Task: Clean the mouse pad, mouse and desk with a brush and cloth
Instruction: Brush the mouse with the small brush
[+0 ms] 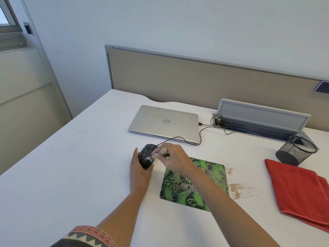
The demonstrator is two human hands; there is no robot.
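Head view, centre of the frame: both my forearms reach up from the bottom edge and meet at the mouse point(146, 154). My left hand point(139, 171) cups it from the left and below, fingers curled round its far side and thumb against its near edge, so it is held firmly. My right hand point(176, 157) comes in from the right with the wrist bent down, and its thumb and fingertips pinch a small pale brush point(162, 151). The brush's lower end touches the top of the mouse.

The mouse is black, its back scattered with pale specks. It sits off the pad point(188, 193), just beyond the pad's upper left corner; I cannot tell whether it rests on the desk point(71, 166) or is lifted a little. Its cable point(179, 138) runs up and right toward the closed laptop point(163, 122).

The pad is green and black with pale lettering, partly hidden under my right forearm. Brownish crumbs point(237, 188) lie on the desk just right of it. The red cloth point(299, 193) lies folded at the right edge, well apart from my hands.
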